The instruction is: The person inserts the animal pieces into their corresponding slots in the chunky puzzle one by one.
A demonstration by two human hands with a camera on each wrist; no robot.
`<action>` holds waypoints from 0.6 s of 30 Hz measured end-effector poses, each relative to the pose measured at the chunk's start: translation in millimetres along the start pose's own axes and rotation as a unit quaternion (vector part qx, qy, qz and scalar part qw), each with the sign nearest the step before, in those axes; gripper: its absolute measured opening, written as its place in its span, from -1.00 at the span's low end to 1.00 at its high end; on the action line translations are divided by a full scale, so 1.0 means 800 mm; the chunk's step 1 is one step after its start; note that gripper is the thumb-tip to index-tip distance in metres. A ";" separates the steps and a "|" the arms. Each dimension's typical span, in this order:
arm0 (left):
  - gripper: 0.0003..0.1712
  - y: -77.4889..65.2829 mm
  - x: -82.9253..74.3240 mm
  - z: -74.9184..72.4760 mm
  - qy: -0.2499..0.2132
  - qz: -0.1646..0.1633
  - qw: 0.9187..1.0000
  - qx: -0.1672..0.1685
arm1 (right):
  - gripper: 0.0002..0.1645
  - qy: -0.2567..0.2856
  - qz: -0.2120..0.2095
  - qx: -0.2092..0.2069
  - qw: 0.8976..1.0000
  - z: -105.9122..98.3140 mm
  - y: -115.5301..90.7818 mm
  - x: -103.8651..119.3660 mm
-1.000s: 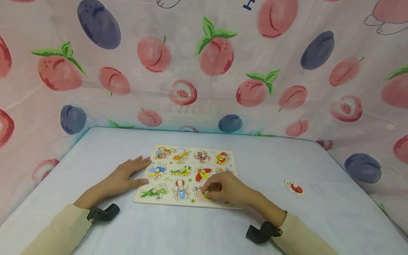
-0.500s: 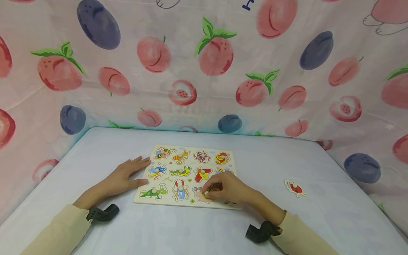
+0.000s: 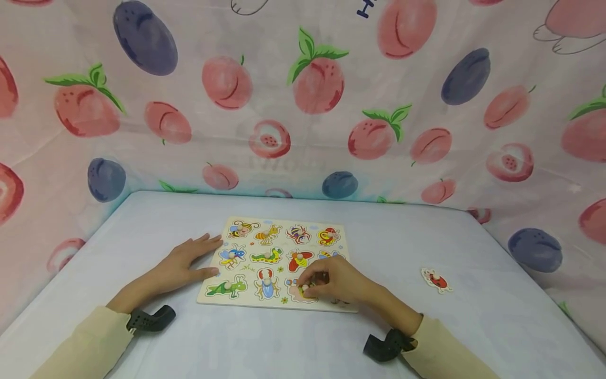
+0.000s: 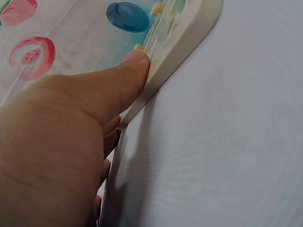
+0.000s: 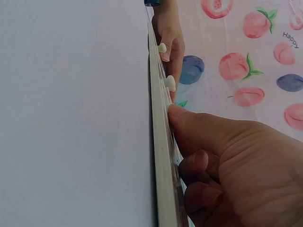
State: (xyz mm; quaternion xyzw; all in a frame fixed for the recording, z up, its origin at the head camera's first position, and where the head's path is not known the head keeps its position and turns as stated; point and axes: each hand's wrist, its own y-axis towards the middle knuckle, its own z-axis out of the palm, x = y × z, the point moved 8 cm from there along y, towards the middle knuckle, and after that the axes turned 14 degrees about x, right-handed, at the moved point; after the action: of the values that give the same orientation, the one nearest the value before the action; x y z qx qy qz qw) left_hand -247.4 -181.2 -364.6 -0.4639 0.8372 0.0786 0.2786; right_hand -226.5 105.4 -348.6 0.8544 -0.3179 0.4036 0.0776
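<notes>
A wooden peg puzzle board (image 3: 246, 269) with colourful insect pieces lies on the table. At its left edge my left hand (image 3: 180, 264) rests with fingers spread and straight; in the left wrist view the thumb (image 4: 124, 78) touches the board's edge. Over the lower right of the board, my right hand (image 3: 338, 281) pinches a pink and yellow snail-like piece (image 3: 294, 292) between thumb and index finger, the other fingers curled under. That hand hides part of the piece and the lower right corner pieces. A ladybird piece (image 3: 436, 280) lies apart on the table, right of the board.
A white cloth covers the table (image 3: 265, 347). Behind it hangs a fruit-print curtain (image 3: 189, 152), which also runs along both sides. Black wrist mounts (image 3: 152, 319) sit on both wrists. Small round knobs (image 5: 170, 83) stick up from the board.
The head view has shifted very slightly. Both hands, the board and the ladybird piece keep their places.
</notes>
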 end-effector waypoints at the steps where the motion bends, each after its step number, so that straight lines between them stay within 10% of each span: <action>1: -0.14 0.000 0.000 0.000 0.000 0.000 1.000 0.000 | -0.85 0.002 0.001 -0.003 1.000 0.000 0.000 0.000; 18: -0.14 0.002 0.002 0.001 0.002 0.008 1.000 -0.003 | -0.87 0.009 0.001 -0.017 1.000 0.002 0.001 -0.005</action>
State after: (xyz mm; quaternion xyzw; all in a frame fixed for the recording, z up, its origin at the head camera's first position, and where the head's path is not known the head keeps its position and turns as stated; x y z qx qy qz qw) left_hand -248.7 -181.4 -366.5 -0.4579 0.8414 0.0823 0.2749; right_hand -227.6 106.3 -352.8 0.8488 -0.3253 0.4058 0.0948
